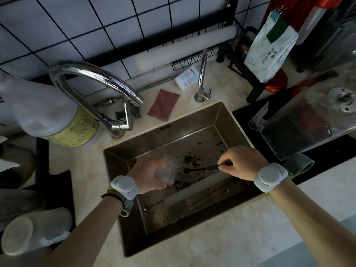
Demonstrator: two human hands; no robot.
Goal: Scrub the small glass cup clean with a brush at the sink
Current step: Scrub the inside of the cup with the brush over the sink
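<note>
Over the steel sink [227,116] my left hand [148,175] grips a small clear glass cup [168,171], tilted with its mouth toward the upper right. My right hand [239,163] pinches the thin dark handle of a brush [202,168]. The brush head points left and lies just right of the cup, over the drain; it stands outside the glass. Dark tea-leaf debris [192,158] is scattered on the sink floor around the drain.
A large chrome tap [92,78] arches over the sink's left rear and a thin tap [202,74] stands behind it. A red cloth [163,105] lies on the counter. A clear jug [300,122] sits right, a plastic bottle [48,110] left.
</note>
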